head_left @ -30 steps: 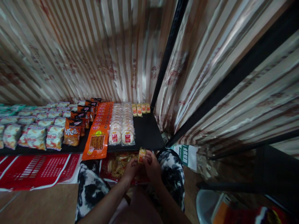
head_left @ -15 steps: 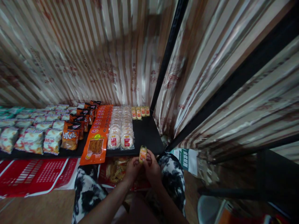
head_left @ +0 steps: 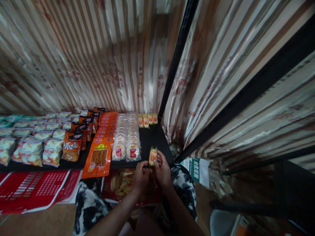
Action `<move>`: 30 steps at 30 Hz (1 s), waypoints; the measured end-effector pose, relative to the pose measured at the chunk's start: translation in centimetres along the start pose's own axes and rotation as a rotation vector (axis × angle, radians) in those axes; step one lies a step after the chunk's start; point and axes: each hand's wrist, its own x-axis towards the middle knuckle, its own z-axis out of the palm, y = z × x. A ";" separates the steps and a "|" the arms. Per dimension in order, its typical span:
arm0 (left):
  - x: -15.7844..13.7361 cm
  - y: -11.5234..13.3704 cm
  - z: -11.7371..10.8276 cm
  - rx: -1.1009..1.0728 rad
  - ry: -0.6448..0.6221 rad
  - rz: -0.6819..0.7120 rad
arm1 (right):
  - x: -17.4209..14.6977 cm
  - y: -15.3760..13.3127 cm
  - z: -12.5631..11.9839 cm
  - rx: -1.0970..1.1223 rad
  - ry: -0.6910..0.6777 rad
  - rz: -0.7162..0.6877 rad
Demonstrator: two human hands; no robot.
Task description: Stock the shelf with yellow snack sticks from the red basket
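Holding packet (head_left: 153, 156), seemingly near shelf edge (head_left: 123, 164)

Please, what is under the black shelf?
Below its front edge: a red basket and, near the left hand, yellowish wrapped packs. Deeper parts are covered by the shelf; the hand may hide more.

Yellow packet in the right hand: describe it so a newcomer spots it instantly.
Find the black shelf before the striped curtain, then its near edge, toward the right end. There the right hand holds a small yellow packet. Four similar packets sit farther back; only this one is in hand.
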 end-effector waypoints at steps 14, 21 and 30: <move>3.4 1.4 2.3 0.014 -0.065 -0.003 | 3.4 0.2 0.1 -0.020 0.015 -0.058; 5.3 1.9 3.2 0.034 -0.039 -0.042 | 4.2 0.7 0.3 -0.210 0.056 -0.118; 6.4 3.5 3.5 0.098 -0.050 -0.068 | 4.9 -0.3 0.5 -0.449 0.118 -0.087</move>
